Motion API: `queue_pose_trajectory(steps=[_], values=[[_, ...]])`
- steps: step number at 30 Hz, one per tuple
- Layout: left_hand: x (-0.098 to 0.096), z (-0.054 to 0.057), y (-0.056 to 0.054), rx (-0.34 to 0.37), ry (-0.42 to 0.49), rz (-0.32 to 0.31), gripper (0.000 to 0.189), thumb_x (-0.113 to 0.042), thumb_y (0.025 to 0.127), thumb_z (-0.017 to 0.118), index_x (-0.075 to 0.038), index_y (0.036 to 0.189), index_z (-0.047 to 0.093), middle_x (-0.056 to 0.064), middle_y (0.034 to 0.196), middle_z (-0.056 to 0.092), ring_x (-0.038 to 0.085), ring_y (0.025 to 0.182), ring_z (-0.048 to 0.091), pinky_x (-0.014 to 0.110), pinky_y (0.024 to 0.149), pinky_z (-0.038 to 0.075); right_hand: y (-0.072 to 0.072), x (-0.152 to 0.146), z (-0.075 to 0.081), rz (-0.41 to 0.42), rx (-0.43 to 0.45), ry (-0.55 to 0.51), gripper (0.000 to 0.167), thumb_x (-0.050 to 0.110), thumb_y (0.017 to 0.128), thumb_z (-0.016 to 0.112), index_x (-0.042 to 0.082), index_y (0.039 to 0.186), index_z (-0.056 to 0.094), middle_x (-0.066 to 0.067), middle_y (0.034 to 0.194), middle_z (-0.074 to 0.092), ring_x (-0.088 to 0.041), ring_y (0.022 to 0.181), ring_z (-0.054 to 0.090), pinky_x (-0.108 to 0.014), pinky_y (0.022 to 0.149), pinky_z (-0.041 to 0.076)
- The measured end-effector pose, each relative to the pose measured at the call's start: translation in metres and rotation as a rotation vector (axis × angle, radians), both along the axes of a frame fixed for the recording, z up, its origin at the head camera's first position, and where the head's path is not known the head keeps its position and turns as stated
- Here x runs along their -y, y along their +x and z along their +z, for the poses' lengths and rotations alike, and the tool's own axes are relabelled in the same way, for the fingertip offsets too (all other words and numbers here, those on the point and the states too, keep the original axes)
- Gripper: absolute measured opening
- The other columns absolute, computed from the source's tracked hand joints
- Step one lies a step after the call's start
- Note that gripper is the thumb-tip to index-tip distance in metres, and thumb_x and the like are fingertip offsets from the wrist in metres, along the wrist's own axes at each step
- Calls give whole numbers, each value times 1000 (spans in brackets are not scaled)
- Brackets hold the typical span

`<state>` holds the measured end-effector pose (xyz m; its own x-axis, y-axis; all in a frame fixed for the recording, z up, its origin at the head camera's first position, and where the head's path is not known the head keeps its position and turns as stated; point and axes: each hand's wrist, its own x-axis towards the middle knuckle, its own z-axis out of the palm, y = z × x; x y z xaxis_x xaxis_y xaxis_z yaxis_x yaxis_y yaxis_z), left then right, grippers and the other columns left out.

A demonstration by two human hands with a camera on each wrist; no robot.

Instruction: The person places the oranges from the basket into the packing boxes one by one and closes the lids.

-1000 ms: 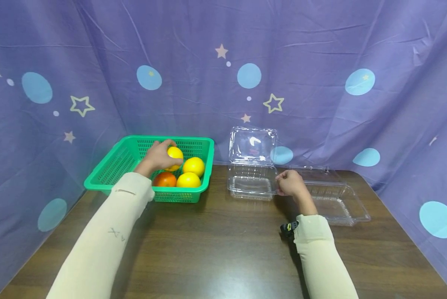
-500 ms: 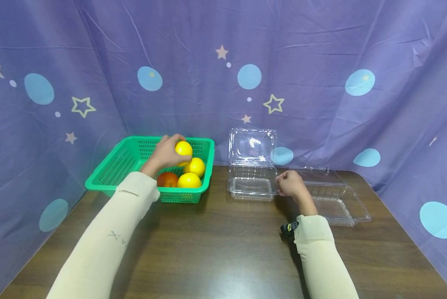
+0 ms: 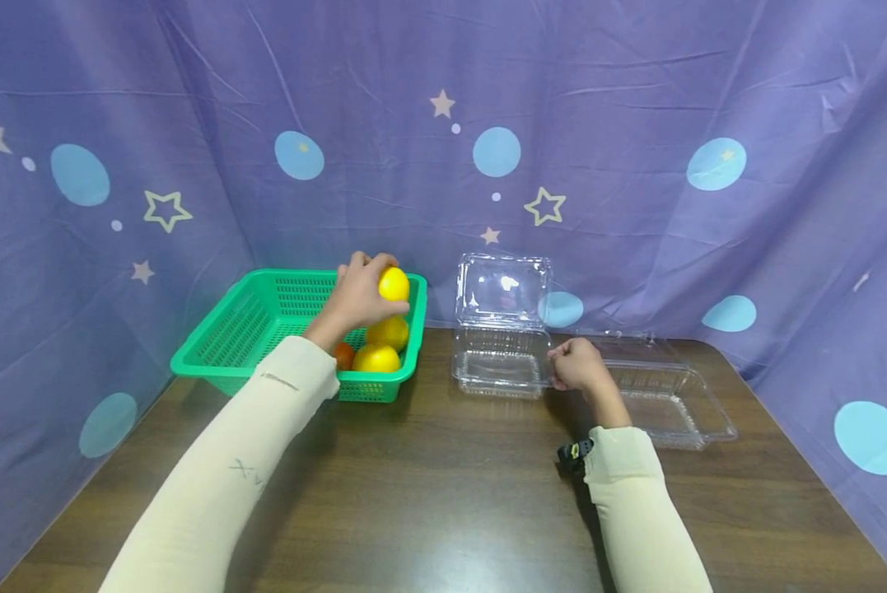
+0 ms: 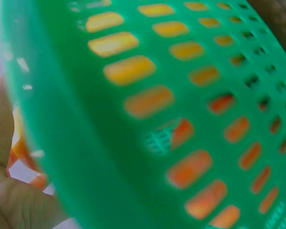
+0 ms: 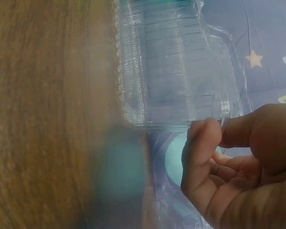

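My left hand (image 3: 360,295) grips a round yellow fruit (image 3: 394,284), held up at rim height over the right end of the green plastic basket (image 3: 191,350). Below it in the basket sit two more yellow fruits (image 3: 376,359) and a red-orange one (image 3: 344,356), partly hidden by the hand and wrist. The basket's slotted wall (image 4: 100,138) fills most of the left wrist view. My right hand (image 3: 580,364) pinches the right rim of a clear plastic clamshell box (image 3: 498,384) between thumb and fingertips. Its lid (image 3: 504,288) stands raised at the back.
A second clear plastic box (image 3: 698,395), lid folded back, lies right of my right hand. Both boxes and the basket stand on a brown wooden table (image 3: 443,486). A purple curtain (image 3: 606,107) with stars and blue ovals hangs close behind.
My left hand has lifted the yellow fruit and carried it right, from among the others to the basket's right end. The right hand has stayed at the box rim.
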<state>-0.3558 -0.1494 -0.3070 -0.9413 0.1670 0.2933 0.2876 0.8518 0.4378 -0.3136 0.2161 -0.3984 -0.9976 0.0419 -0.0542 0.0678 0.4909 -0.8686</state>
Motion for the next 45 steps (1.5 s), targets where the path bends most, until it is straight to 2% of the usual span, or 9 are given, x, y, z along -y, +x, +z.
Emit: queue_pose_trajectory(steps=[7, 15, 25, 33, 38, 45], values=[[-25, 8, 5, -51, -53, -50, 75, -38, 76, 80, -22, 144, 52, 16, 135, 42, 35, 107, 39, 45, 75, 50, 1, 0, 2, 1, -5, 1, 26, 2, 101, 43, -17, 108, 60, -14, 81, 58, -10, 53, 58, -24, 53, 56], [-49, 7, 10, -79, -104, -104, 76, -38, 75, 84, -25, 143, 54, 12, 137, 44, 33, 110, 39, 44, 74, 54, -1, -2, 0, 11, -4, 9, 28, 2, 101, 43, -18, 109, 61, -15, 84, 58, -11, 55, 59, -24, 54, 56], [-79, -4, 16, -128, -231, -185, 77, -36, 75, 85, -21, 144, 54, 15, 133, 47, 35, 109, 41, 42, 71, 54, -2, -4, -2, 8, 3, 4, 29, 2, 100, 42, -18, 109, 61, -18, 88, 59, -12, 56, 61, -26, 56, 58], [-99, -16, 18, -136, -293, -218, 75, -37, 75, 84, -22, 143, 55, 15, 131, 48, 34, 106, 43, 40, 69, 53, -2, -2, -2, 7, 1, -4, 27, 2, 101, 43, -17, 106, 61, -13, 79, 59, -12, 55, 59, -26, 55, 58], [-109, -24, 19, -136, -322, -233, 77, -39, 75, 85, -24, 143, 53, 13, 132, 48, 34, 105, 45, 39, 72, 51, -2, -3, -2, 4, -6, -3, 26, 2, 101, 43, -17, 104, 61, -13, 79, 58, -11, 54, 59, -26, 54, 58], [-123, -34, 23, -113, -316, -248, 80, -39, 74, 86, -26, 145, 52, 13, 138, 47, 33, 111, 44, 37, 71, 53, -4, -3, -3, 10, -2, -24, 25, 2, 101, 44, -16, 104, 61, -10, 77, 56, -11, 54, 59, -26, 55, 58]])
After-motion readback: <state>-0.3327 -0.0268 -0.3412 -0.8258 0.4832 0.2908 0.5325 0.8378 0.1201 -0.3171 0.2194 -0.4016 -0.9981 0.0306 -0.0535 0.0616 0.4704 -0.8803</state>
